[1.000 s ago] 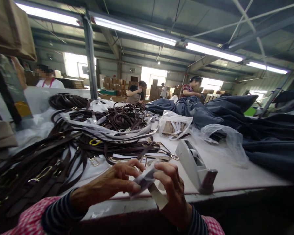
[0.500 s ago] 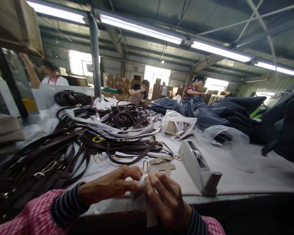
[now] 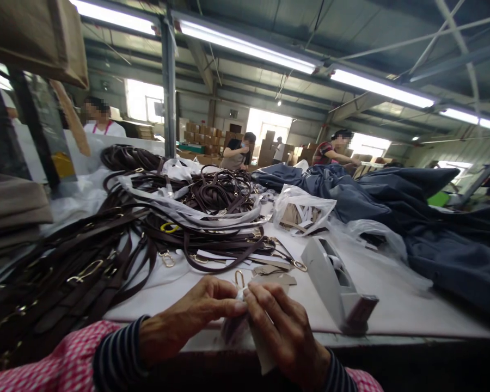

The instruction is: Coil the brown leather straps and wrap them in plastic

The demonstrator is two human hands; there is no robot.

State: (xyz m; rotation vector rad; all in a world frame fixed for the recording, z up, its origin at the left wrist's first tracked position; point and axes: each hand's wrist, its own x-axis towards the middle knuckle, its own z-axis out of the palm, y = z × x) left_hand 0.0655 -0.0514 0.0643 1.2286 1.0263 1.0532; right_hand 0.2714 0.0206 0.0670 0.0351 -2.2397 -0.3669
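- The left hand point(image 3: 196, 318) and the right hand point(image 3: 283, 329) meet at the near edge of the tabletop point(image 3: 392, 307). Both are closed in a pinch on a pale wrap point(image 3: 234, 326).
- A gold clasp point(image 3: 239, 279) pokes up just above the fingertips. A tan strip point(image 3: 263, 354) hangs down under the right hand, past the tabletop's edge.
- The wrap looks bunched round the clasp end. The fingers hide most of it, so I cannot tell if it goes all the way round.
- My guess is that this piece is only half wrapped.
- A grey tape holder point(image 3: 337, 283) stands just to the right of the hands. Nobody is touching it.
- A big heap of brown straps point(image 3: 106, 261) lies on the left. Most look bare, so a lot seems left to do.
- Farther back, a few straps lie in long pale sleeves point(image 3: 188, 211). Those look done.
- Behind the tape holder are a plastic bag point(image 3: 304, 209) and a pile of dark blue cloth point(image 3: 392, 201).
- Other people work far off at the back.
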